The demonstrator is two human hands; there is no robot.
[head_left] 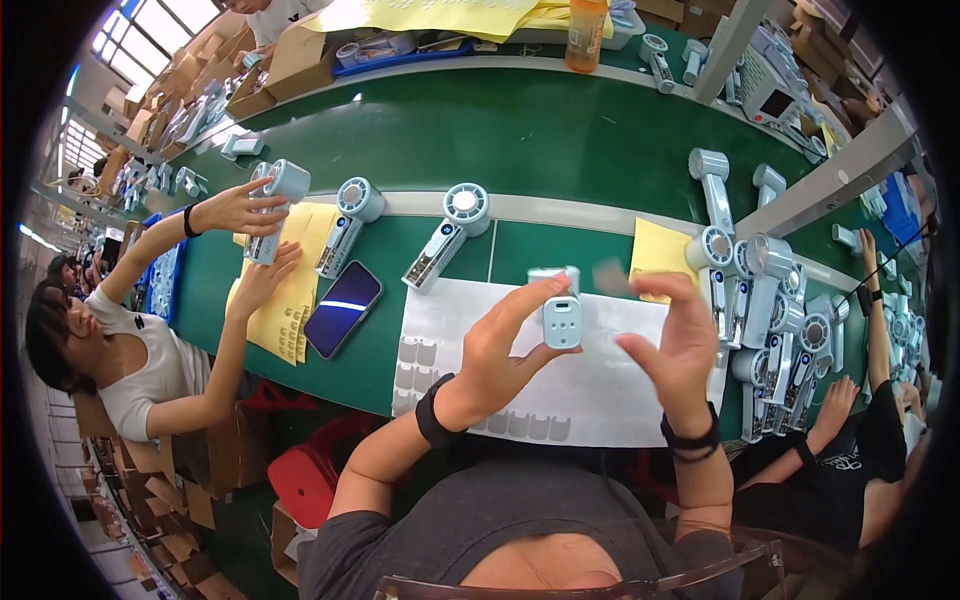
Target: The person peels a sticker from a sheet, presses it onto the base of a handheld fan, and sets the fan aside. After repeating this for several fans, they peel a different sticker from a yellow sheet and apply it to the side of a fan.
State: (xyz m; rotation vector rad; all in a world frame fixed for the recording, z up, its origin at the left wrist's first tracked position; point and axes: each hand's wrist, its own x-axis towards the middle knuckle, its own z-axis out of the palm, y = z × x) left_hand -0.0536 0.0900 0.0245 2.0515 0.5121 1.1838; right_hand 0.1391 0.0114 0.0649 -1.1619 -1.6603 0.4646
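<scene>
Upright in my left hand (496, 345) is a light blue handheld fan (563, 325), gripped between thumb and fingers. Its end with a slot and small holes faces up at me. To its right hovers my right hand (680, 345), fingers curled and thumb apart from the index finger. A blurred greyish-brown patch (611, 275) shows at that index fingertip; I cannot make out whether it is a held piece. Beneath both hands lies a white sheet (625, 400) with rows of grey stickers (525, 426) along its left and near edges.
Two fans (445, 235) (350, 222) and a phone (343, 309) lie to the left. Many fans (775, 330) are heaped at right by a yellow sheet (655, 255). A co-worker (150, 365) at left handles another fan; a second co-worker (850, 450) sits at right. A metal post (830, 180) stands right.
</scene>
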